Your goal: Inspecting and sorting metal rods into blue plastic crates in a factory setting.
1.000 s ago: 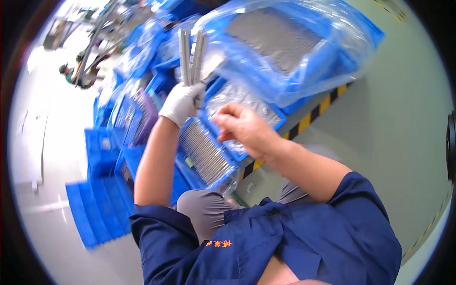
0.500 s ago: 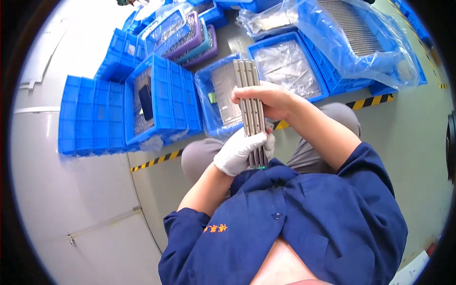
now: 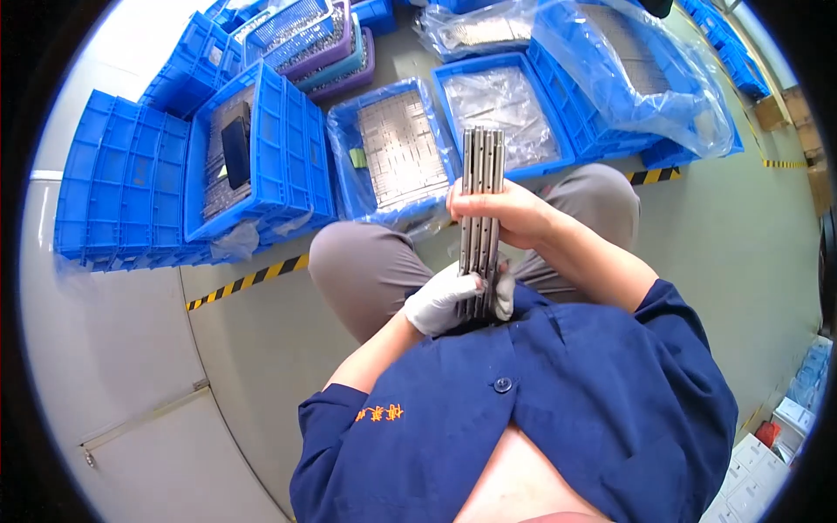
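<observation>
The bundle of long grey metal strips (image 3: 481, 222) stands upright above the person's lap, well short of the blue plastic-lined crate of metal plates (image 3: 392, 152). The white-gloved left hand (image 3: 446, 299) clasps its lower end; the bare right hand (image 3: 501, 212) wraps its middle. Squaring the ends calls for firm, even pressure.

Two hands (image 3: 453, 296) (image 3: 501, 209), one bundle of metal strips (image 3: 482, 174)

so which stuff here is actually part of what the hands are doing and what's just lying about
In hand:
- stack of long metal strips, upright
- left hand, white glove, gripping the stack's lower end
- right hand, bare, around its middle

Lying about:
- blue crate of flat metal parts, plastic-lined
- stacked blue crates
- bagged crate
- yellow-black floor tape
</observation>
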Demonstrator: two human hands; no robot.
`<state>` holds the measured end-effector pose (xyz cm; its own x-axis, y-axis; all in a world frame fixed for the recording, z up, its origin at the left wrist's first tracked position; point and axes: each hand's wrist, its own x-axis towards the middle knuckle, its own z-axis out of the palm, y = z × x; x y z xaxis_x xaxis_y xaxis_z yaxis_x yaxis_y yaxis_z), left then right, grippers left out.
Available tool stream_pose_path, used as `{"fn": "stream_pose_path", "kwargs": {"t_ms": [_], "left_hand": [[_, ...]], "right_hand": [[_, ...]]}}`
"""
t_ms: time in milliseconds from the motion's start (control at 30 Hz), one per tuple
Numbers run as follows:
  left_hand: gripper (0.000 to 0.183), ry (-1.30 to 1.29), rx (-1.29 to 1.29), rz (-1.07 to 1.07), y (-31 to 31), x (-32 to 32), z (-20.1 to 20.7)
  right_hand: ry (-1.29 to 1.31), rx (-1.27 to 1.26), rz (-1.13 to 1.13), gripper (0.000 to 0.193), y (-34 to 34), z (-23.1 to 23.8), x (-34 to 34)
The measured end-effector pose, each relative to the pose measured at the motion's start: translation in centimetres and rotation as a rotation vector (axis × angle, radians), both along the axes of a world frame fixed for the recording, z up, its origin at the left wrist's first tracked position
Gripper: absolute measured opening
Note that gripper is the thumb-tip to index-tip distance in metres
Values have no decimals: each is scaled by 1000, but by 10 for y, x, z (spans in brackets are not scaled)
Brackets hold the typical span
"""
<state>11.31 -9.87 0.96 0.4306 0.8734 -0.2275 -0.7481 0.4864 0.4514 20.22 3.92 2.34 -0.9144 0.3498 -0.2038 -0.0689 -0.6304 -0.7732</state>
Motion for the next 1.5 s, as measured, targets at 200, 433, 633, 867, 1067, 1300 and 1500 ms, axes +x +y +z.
{"fn": "stream_pose_path", "kwargs": {"t_ms": [200,433,633,867,1067,1300,1500], "left_hand": [[27,765,-14,177,64,-40,46],[25,1084,107,299,105,-92,42],[16,1047,21,449,111,-101,19],[17,985,-47,388,114,-122,11],[24,840,-24,316,110,-125,28],[26,875,41,171,108,-115,13],[25,767,41,59,107,-114,16]], "right_hand": [[-9,405,-71,25,56,41,-41],[-25,436,-294,28,89,42,-66],[-268,633,-164,31,107,23,-77],[-172,278,-392,33,122,13,-86],[121,174,-703,25,187,18,-53],[1,337,-209,29,145,8,-79],[-47,369,-81,24,136,16,-78]]}}
